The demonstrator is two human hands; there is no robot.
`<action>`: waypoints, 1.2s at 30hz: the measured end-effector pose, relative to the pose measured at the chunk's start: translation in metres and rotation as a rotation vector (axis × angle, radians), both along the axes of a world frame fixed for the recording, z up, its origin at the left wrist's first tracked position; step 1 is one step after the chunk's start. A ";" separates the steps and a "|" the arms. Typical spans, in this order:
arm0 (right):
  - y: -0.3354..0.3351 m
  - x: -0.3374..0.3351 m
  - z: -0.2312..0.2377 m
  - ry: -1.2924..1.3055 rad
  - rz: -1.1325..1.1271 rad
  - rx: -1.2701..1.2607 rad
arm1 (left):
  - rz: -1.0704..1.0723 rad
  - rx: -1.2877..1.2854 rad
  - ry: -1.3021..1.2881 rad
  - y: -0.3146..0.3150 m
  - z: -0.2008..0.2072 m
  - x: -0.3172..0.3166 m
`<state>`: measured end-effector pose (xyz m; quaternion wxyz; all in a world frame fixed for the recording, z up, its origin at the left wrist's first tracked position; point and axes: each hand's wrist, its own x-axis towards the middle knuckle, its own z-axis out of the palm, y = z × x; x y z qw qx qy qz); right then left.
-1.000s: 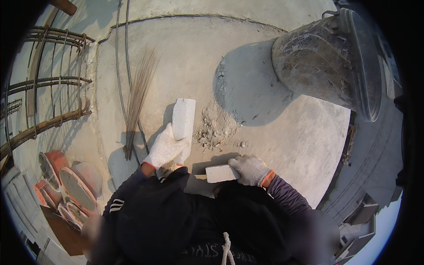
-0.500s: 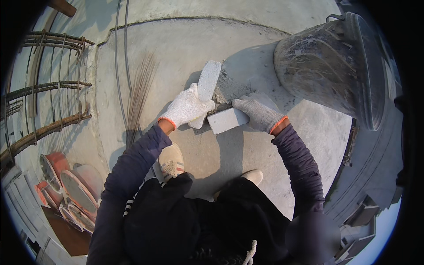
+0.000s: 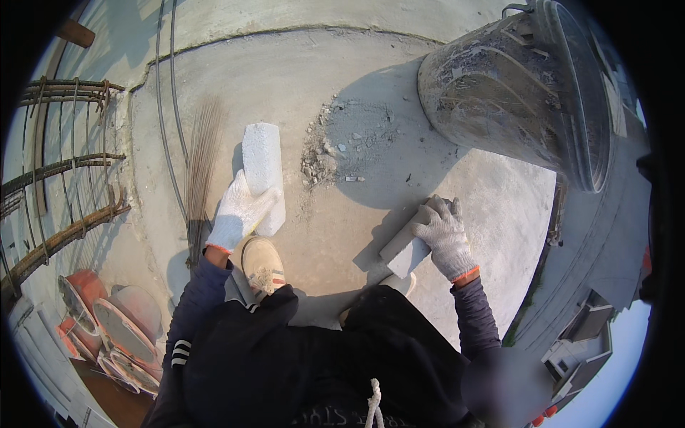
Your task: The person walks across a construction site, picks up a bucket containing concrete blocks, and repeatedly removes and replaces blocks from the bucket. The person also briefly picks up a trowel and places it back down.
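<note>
My left hand (image 3: 242,212), in a white knit glove with an orange cuff, grips a long pale concrete block (image 3: 262,160); the thumb lies across its top and the fingers are partly hidden along its left side. The block is near my left shoe (image 3: 261,262). My right hand (image 3: 444,237), gloved the same way, is closed over the upper end of a second pale block (image 3: 408,257), which is tilted near my right shoe. Between the hands and farther off, a patch of grey rubble (image 3: 321,153) lies on the concrete floor (image 3: 328,228).
A large, dirty bucket (image 3: 492,89) lies on its side at far right. To the left are a bundle of thin rods (image 3: 203,160), two long bars, and a rusty rebar cage (image 3: 68,167). Orange-rimmed round pans (image 3: 125,332) are at lower left.
My hands have moved apart and toward me, the left going left and the right going right, each with a block. The rubble between them is now uncovered.
</note>
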<state>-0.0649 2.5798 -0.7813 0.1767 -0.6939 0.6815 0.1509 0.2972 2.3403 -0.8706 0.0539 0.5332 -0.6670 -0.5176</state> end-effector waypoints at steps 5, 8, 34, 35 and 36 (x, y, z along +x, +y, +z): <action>0.039 0.012 -0.022 -0.141 -0.475 -0.312 | -0.005 -0.081 -0.005 0.003 -0.003 -0.008; 0.053 0.043 -0.019 -0.495 -0.911 -0.304 | 0.005 -0.071 -0.005 0.004 0.000 -0.010; 0.094 0.010 -0.049 -1.181 -1.567 -0.555 | 0.026 -0.039 -0.006 0.008 0.025 -0.029; 0.096 0.012 -0.048 -0.913 -1.552 -0.477 | 0.021 -0.048 0.028 0.009 0.025 -0.029; 0.094 0.014 -0.047 -0.684 -1.475 -0.412 | 0.034 -0.005 0.045 0.009 0.027 -0.029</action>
